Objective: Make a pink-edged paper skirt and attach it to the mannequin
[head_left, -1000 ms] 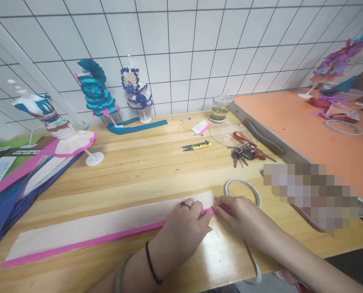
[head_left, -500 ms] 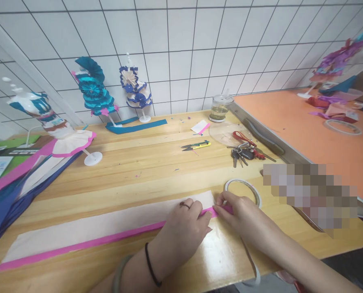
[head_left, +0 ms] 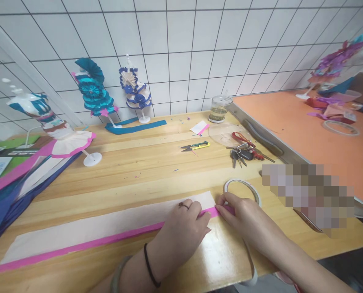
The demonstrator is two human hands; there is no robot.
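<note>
A long pale paper strip lies across the wooden table, with a thin pink strip along its near edge. My left hand, ring on one finger, rests curled on the right end of both strips, fingers pressing down. My right hand pinches the pink strip's right end just beyond the pale paper. A roll of white tape lies right behind my right hand, and a loose tape tail hangs over the table's front edge.
Small snips, red-handled scissors, keys and a glass jar lie at the back right. Paper-dress mannequins stand along the tiled wall. Coloured paper sheets lie at left. An orange table adjoins at right.
Both hands have stayed on the strip's right end; the right hand's fingers shifted slightly on the pink end. The view drifted a little.
</note>
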